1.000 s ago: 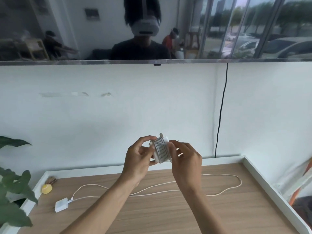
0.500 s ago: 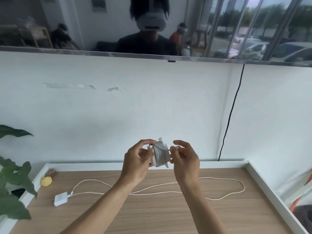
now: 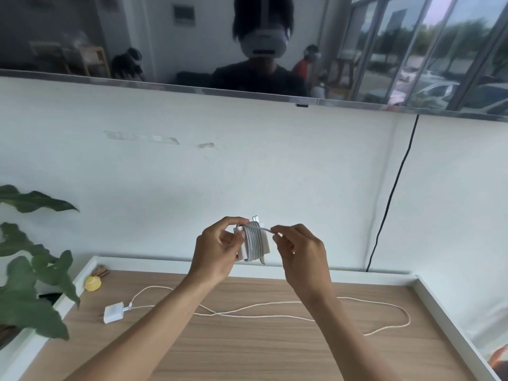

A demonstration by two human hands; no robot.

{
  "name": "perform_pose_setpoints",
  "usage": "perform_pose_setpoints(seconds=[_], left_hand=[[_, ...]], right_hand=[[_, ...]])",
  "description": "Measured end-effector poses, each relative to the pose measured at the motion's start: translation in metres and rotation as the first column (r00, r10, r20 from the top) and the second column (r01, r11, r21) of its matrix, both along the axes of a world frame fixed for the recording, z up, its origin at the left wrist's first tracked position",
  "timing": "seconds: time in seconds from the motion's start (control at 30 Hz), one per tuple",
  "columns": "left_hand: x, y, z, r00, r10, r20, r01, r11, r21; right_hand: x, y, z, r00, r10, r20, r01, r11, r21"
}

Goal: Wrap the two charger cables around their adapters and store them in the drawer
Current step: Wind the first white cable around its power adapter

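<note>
1. Head view: the left hand (image 3: 217, 250) is closed on the first adapter (image 3: 253, 243), held in the air above the desk (image 3: 247, 350).
2. The first cable (image 3: 254, 242) is coiled in tight turns around this adapter; its prongs point up.
3. The right hand (image 3: 298, 255) pinches the free end of this cable between thumb and fingers, just beside the coil.
4. The second adapter (image 3: 114, 312) lies on the desk at the left, with its cable (image 3: 275, 307) spread loose across the wood.
5. A yellow ball (image 3: 93, 283) rests near the desk's left corner, beside a plant (image 3: 30, 270).
</note>
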State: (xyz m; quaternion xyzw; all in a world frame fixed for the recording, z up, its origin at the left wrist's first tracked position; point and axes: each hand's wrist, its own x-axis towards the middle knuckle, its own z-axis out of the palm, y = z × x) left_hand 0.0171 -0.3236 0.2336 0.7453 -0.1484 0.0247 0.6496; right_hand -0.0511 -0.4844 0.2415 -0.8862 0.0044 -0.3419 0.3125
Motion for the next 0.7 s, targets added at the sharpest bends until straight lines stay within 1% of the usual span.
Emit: perform_pose_setpoints(seconds=[0.03, 0.07, 0.1, 0.13, 0.17, 0.2, 0.23, 0.33, 0.47, 0.7], left_hand=[[0.0, 0.002, 0.002, 1.0, 0.009, 0.012, -0.009, 1.0, 0.008], [0.0, 0.003, 0.004, 1.0, 0.016, 0.023, -0.016, 1.0, 0.015], [0.001, 0.004, 0.005, 0.999, 0.018, 0.034, -0.019, 1.0, 0.019], [0.001, 0.005, 0.007, 0.999, 0.019, 0.043, -0.02, 1.0, 0.02], [0.001, 0.006, 0.009, 0.999, 0.02, 0.051, -0.021, 1.0, 0.018], [0.002, 0.006, 0.01, 0.998, 0.023, 0.057, -0.024, 1.0, 0.017], [0.003, 0.006, 0.01, 0.998, 0.029, 0.061, -0.03, 0.999, 0.016], [0.003, 0.004, 0.006, 0.997, 0.051, 0.063, -0.051, 0.999, 0.004], [-0.001, 0.004, 0.001, 0.996, 0.085, 0.036, -0.084, 0.996, -0.019], [-0.007, 0.011, -0.004, 0.989, 0.149, 0.021, -0.148, 0.987, -0.068]], right_hand=[[0.003, 0.003, 0.004, 1.0, -0.004, -0.023, 0.007, 0.99, 0.138], [0.006, 0.006, 0.008, 0.998, 0.004, -0.059, 0.014, 0.953, 0.301], [0.009, 0.01, 0.011, 0.996, 0.026, -0.089, 0.017, 0.889, 0.457], [0.01, 0.014, 0.013, 0.993, 0.053, -0.106, 0.019, 0.814, 0.581], [0.012, 0.017, 0.014, 0.991, 0.072, -0.112, 0.02, 0.749, 0.663], [0.013, 0.02, 0.013, 0.991, 0.075, -0.112, 0.026, 0.708, 0.705], [0.014, 0.021, 0.012, 0.992, 0.066, -0.112, 0.035, 0.692, 0.721], [0.013, 0.025, 0.005, 0.993, 0.036, -0.112, 0.056, 0.695, 0.717], [0.012, 0.034, -0.003, 0.991, 0.002, -0.131, 0.096, 0.666, 0.74], [0.021, 0.052, -0.014, 0.991, 0.012, -0.134, 0.103, 0.575, 0.812]])
